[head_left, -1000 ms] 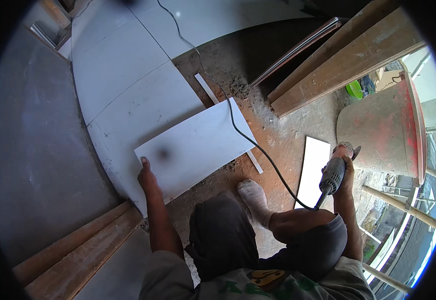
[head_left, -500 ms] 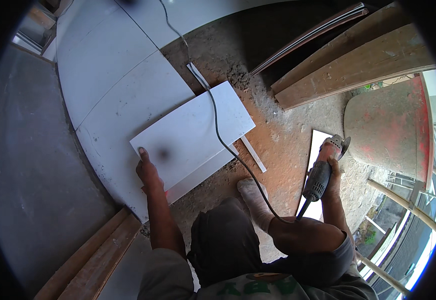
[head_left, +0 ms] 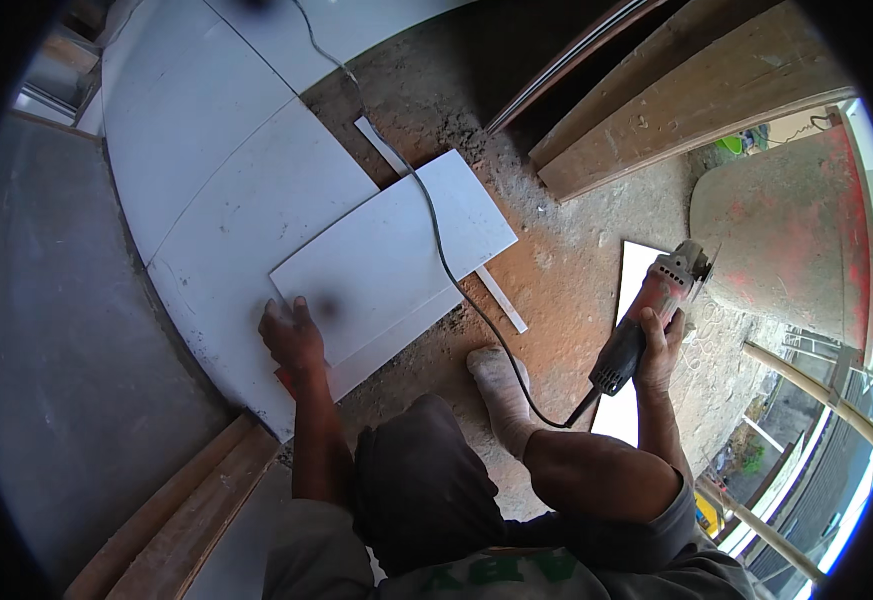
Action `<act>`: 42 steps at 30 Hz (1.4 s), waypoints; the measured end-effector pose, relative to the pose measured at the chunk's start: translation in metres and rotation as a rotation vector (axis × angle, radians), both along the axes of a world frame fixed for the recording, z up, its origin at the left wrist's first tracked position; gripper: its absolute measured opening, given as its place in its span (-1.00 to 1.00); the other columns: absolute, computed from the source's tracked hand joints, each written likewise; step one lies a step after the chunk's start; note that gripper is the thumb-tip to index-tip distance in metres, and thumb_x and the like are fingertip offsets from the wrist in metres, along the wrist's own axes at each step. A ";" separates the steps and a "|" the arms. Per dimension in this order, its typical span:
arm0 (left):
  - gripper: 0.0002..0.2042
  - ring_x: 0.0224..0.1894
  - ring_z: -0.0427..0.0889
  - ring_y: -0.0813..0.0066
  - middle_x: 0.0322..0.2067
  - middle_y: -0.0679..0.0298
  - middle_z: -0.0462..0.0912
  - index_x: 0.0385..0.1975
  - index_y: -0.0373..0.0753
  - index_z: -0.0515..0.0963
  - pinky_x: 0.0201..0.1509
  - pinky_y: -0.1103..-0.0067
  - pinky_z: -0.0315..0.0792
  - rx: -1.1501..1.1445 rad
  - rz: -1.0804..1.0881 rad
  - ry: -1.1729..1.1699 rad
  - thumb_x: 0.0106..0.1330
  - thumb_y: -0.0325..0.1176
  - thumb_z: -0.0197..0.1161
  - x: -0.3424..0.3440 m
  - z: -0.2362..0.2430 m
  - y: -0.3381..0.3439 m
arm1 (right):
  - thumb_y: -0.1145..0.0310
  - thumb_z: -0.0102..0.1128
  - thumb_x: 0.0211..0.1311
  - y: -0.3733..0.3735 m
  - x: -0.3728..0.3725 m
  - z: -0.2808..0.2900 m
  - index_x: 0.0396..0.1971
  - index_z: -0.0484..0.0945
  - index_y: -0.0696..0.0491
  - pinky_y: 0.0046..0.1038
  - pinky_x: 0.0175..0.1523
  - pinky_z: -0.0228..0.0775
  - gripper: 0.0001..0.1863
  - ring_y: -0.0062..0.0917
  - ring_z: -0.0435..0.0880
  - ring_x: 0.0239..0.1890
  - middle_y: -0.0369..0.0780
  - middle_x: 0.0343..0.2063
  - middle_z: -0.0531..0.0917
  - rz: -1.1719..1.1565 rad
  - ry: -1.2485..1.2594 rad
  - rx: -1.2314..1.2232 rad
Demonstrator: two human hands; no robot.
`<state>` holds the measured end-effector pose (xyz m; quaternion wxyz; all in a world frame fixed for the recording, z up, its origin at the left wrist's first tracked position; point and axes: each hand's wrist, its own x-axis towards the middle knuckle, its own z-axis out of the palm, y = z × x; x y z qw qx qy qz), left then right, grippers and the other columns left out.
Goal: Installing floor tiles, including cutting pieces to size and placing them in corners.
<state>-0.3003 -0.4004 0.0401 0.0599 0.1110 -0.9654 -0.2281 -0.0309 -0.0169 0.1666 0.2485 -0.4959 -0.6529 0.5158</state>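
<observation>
My right hand (head_left: 660,350) is wrapped round an angle grinder (head_left: 628,342), held up over the floor with its disc end pointing away from me. Its black cord loops down past my foot and across a cut white tile (head_left: 386,230). At that tile's near left corner is my left hand (head_left: 294,338), thumb on top and the other fingers bent at the edge. Something small and red (head_left: 284,380) shows by the left wrist, too little of it to name. The tile lies over another white piece (head_left: 396,340) and a thin white strip (head_left: 504,300).
Large white floor tiles (head_left: 256,170) cover the left. Another white tile (head_left: 628,300) lies below the grinder. Wooden boards (head_left: 686,110) stand at the far right, beside a large reddish tub (head_left: 781,230). More boards (head_left: 191,510) lie at the near left.
The tile has shifted slightly to the right over the strip. My left hand has turned and bent its fingers at the corner. The grinder has tilted and come up a little.
</observation>
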 end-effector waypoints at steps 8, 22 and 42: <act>-0.40 -0.37 0.64 0.30 -0.42 0.09 0.64 -0.29 -0.31 0.58 -0.18 0.44 0.47 0.589 -0.465 -0.582 0.30 0.24 -0.02 0.014 0.048 0.093 | 0.10 0.20 0.13 -0.024 -0.029 0.009 -0.13 0.29 0.13 -0.48 -0.29 0.46 -0.52 -0.51 0.55 -0.42 -0.17 -0.36 0.50 -0.024 0.250 -0.281; -0.75 -0.54 0.41 0.61 -0.59 0.40 0.42 -0.36 -0.29 0.48 -0.41 0.57 0.37 1.100 0.071 -0.603 0.30 -0.19 0.21 0.036 0.072 -0.014 | 0.15 0.24 0.13 -0.066 -0.043 -0.041 -0.02 0.30 0.15 -0.45 -0.13 0.42 -0.47 -0.51 0.51 -0.24 -0.19 -0.26 0.49 0.038 0.284 -0.494; -0.14 0.06 0.54 0.11 0.03 -0.14 0.46 0.14 -0.52 0.22 0.07 0.41 0.46 0.786 -0.671 -0.523 0.11 0.15 0.34 0.053 0.175 0.070 | 0.06 0.37 0.07 -0.161 -0.215 0.052 -0.05 0.17 0.32 -0.37 -0.06 0.41 -0.26 -0.37 0.50 -0.14 -0.03 -0.19 0.43 0.789 0.101 -0.155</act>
